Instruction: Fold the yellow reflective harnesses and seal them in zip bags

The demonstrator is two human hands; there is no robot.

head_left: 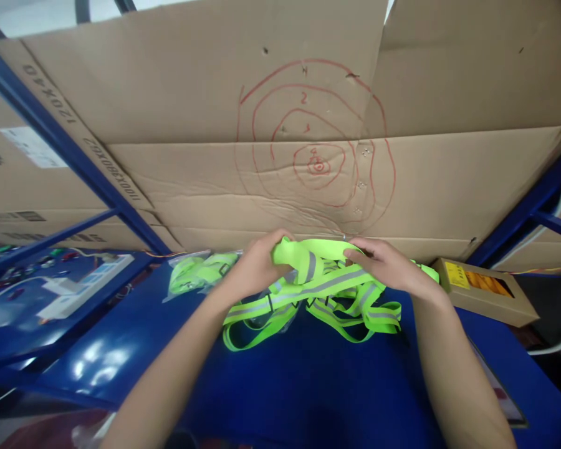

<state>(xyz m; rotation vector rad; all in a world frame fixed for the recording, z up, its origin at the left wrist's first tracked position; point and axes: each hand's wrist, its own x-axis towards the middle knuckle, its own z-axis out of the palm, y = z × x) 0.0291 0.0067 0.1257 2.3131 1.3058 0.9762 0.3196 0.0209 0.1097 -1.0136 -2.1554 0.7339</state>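
Observation:
A neon yellow-green reflective strap harness [327, 284] with grey stripes and black buckles lies in a loose tangle on the blue tabletop [308, 386]. My left hand [262, 265] is closed on a folded part of its band, thumb and fingers pressed together. On the other side, my right hand [381, 262] pinches the same band near its upper edge. Between both hands the band runs roughly level, raised above the other straps. Several loops hang or lie below the hands. To the left, a clear plastic bag [191, 274] holds more neon strap material.
A cardboard wall [191, 93] with red hand-drawn rings stands behind the table. At right sits a cardboard box [489, 293] with a yellow label. Blue metal posts [75, 143] frame both sides. A white power strip [86, 287] lies at left, and a flat framed item [500, 386] at lower right.

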